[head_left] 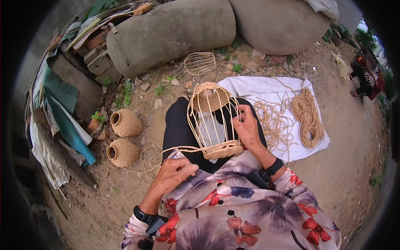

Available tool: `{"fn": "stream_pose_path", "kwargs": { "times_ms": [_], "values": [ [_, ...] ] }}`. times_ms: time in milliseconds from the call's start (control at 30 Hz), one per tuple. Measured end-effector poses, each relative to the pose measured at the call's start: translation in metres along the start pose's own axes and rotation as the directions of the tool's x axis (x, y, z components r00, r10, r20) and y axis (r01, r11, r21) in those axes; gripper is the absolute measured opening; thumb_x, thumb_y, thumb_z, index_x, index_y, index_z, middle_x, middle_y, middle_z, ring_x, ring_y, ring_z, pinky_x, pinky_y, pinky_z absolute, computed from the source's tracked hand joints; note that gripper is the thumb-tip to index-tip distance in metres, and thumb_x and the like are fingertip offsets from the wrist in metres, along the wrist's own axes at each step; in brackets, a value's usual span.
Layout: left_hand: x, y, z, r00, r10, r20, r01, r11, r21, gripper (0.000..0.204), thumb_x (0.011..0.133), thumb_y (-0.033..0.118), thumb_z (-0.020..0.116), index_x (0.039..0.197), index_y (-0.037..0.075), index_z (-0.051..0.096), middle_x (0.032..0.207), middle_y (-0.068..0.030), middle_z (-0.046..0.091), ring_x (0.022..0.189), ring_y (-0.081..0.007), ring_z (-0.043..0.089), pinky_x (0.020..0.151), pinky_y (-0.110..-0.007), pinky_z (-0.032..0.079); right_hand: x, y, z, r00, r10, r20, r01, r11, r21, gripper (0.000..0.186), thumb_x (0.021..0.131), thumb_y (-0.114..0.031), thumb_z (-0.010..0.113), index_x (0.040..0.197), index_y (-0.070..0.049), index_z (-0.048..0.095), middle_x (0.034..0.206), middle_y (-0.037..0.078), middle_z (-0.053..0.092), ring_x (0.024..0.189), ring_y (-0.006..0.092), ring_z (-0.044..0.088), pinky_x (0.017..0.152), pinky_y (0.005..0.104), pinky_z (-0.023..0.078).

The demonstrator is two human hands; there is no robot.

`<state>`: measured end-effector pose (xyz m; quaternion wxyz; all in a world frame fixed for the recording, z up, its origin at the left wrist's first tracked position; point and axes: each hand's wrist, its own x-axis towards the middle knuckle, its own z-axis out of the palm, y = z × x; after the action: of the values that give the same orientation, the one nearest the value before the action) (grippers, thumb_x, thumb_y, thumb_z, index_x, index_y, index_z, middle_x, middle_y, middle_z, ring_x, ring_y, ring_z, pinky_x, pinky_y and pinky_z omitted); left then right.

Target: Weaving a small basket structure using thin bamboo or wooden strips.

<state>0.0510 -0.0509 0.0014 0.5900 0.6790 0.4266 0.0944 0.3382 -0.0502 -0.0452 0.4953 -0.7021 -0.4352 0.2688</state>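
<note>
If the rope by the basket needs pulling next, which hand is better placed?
Probably the left hand. The rope runs from the near end of the basket out to the left, close to that hand. The right hand is at the basket's right side, away from that stretch.

basket (212, 102): tan | rope coil (307, 114): golden-tan | sheet (246, 85): white | trousers (177, 125): black | shirt (266, 212): red-and-purple floral

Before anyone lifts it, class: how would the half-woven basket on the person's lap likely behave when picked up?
The half-woven basket is probably light, its sides being mostly gaps between thin ribs. Those bare ribs might flex if squeezed. The cord running off its near end would likely trail along.
</note>
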Motion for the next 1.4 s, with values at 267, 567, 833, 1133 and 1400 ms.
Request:
{"fn": "stream_pose_path", "kwargs": {
  "times_ms": [267, 567, 833, 1133, 1400],
  "values": [
    [0.01, 0.023, 0.032, 0.743, 0.552, -0.379, -0.304, 0.782, 0.544, 0.016, 0.076, 0.007, 0.075, 0.091, 0.006, 0.069, 0.073, -0.0074, 0.059, 0.062, -0.0189, 0.059, 0.056, -0.034, 0.047, -0.003, 0.0, 0.0, 0.999, 0.023, 0.025, -0.023, 1.0, -0.018, 0.041, 0.081, -0.014, 0.061, 0.12, -0.003, 0.05, 0.077, 0.012, 0.066, 0.067, 0.0221, 0.064, 0.066, 0.0359, 0.05],
    [0.043, 0.038, 0.018, 0.549, 0.834, -0.054, -0.476, 0.366, 0.8, 0.022, 0.073, 0.007, 0.076, 0.095, 0.008, 0.071, 0.079, -0.005, 0.058, 0.071, -0.022, 0.059, 0.057, -0.035, 0.048, 0.0, -0.007, 0.002, 0.999, 0.016, 0.038, -0.015, 1.0, -0.026, 0.035, 0.082, -0.011, 0.059, 0.115, -0.005, 0.051, 0.07, 0.01, 0.063, 0.062, 0.0223, 0.062, 0.063, 0.0375, 0.05],
    [0.015, 0.009, 0.014, 0.838, 0.539, 0.088, -0.501, 0.697, 0.513, 0.01, 0.091, 0.015, 0.064, 0.096, 0.007, 0.066, 0.077, -0.0074, 0.066, 0.065, -0.0238, 0.064, 0.056, -0.032, 0.05, 0.015, 0.009, 0.023, 0.988, -0.044, -0.147, 0.05, 0.998, 0.034, 0.026, 0.086, -0.008, 0.057, 0.111, -0.004, 0.054, 0.067, 0.002, 0.052, 0.061, 0.0102, 0.045, 0.055, 0.0299, 0.04],
    [0.032, 0.015, 0.032, 0.891, 0.217, -0.398, -0.276, 0.956, -0.097, 0.024, 0.087, 0.01, 0.07, 0.11, 0.006, 0.065, 0.082, -0.003, 0.061, 0.056, -0.0079, 0.053, 0.047, -0.026, 0.044, 0.013, 0.007, 0.019, 0.989, -0.079, -0.123, 0.089, 0.993, 0.08, 0.027, 0.084, -0.01, 0.057, 0.109, -0.002, 0.052, 0.066, 0.013, 0.06, 0.061, 0.0238, 0.059, 0.063, 0.0388, 0.049],
    [0.068, 0.071, 0.04, 0.691, 0.722, -0.031, -0.452, 0.465, 0.761, 0.034, 0.072, 0.008, 0.076, 0.104, 0.009, 0.066, 0.092, -0.0066, 0.058, 0.089, -0.0278, 0.059, 0.073, -0.04, 0.048, 0.01, 0.001, 0.019, 0.995, -0.034, -0.091, 0.043, 0.994, 0.099, 0.024, 0.085, -0.011, 0.056, 0.108, -0.002, 0.053, 0.065, 0.011, 0.059, 0.059, 0.0226, 0.059, 0.061, 0.0378, 0.048]
  ]
}}
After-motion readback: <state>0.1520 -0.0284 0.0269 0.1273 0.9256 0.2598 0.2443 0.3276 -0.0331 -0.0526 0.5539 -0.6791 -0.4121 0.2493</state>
